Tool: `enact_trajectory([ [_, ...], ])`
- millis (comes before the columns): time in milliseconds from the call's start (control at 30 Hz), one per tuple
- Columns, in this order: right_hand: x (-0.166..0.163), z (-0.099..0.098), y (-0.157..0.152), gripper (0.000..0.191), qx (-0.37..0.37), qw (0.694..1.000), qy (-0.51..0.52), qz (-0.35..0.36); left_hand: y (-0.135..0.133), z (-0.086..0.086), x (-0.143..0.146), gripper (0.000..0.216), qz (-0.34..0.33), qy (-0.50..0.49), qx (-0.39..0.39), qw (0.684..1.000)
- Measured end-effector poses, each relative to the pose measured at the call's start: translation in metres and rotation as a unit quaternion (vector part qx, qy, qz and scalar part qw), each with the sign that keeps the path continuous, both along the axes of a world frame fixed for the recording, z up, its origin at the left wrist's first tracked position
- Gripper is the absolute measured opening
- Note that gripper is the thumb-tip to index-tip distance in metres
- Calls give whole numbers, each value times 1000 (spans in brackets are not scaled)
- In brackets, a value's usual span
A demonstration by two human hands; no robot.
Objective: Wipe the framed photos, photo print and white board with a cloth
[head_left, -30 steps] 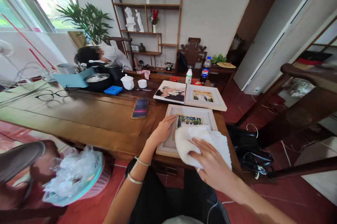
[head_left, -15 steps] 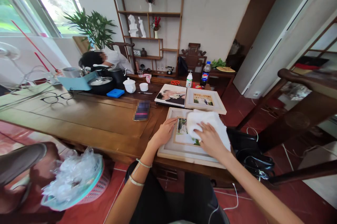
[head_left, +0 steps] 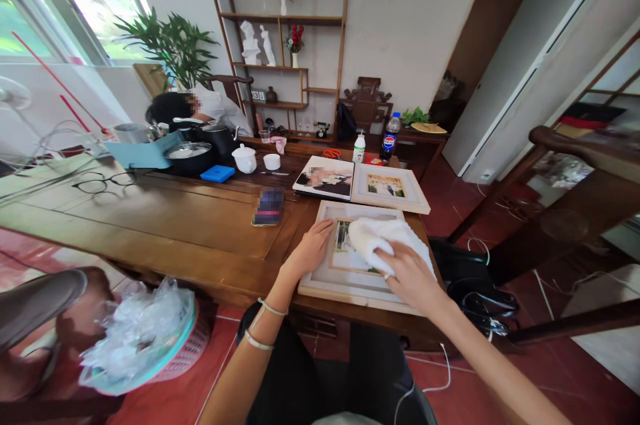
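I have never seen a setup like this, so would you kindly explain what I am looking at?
There is no machine here: these are a person's own bare hands, seen by one camera worn on the head, looking forward and down. The left hand rests on the left side of a picture frame. The right hand holds a white cloth against that frame. On the wooden table there are also a second frame, glasses, a blue box and a lidded white cup.

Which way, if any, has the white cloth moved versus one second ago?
Yes: the white cloth moved toward the far side of the nearest picture frame, uncovering its near edge.
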State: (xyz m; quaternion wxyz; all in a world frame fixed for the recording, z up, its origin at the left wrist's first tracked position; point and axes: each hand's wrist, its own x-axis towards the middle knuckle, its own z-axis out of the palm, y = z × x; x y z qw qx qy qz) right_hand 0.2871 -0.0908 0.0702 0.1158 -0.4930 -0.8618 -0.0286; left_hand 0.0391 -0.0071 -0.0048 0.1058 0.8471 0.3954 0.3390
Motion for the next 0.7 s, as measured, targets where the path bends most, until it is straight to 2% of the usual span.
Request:
enact_trajectory([
  [133,13,0,44,51,66,994,-32,-83,0,-1,0,41,2,-7,0,1000],
  [233,9,-5,51,50,75,990,-47,-107,1,-2,0,42,2,-15,-2,1000],
  [300,-1,-9,36,49,53,995,-51,-73,0,-1,1,42,2,-18,-1,1000],
  [367,-15,-9,7,50,15,999,-45,-19,0,0,2,42,2,-15,1,1000],
  [467,-34,0,-44,53,-39,998,-7,48,-1,3,2,41,7,-9,0,1000],
  [533,-41,7,-66,53,-72,992,18,99,-1,5,1,41,1,-7,-2,1000],
  [600,-41,9,-70,54,-87,986,41,133,-1,6,1,40,-12,-6,-3,1000],
  [700,-30,1,-44,59,-63,991,45,112,0,5,0,42,-13,-11,-5,1000],
])
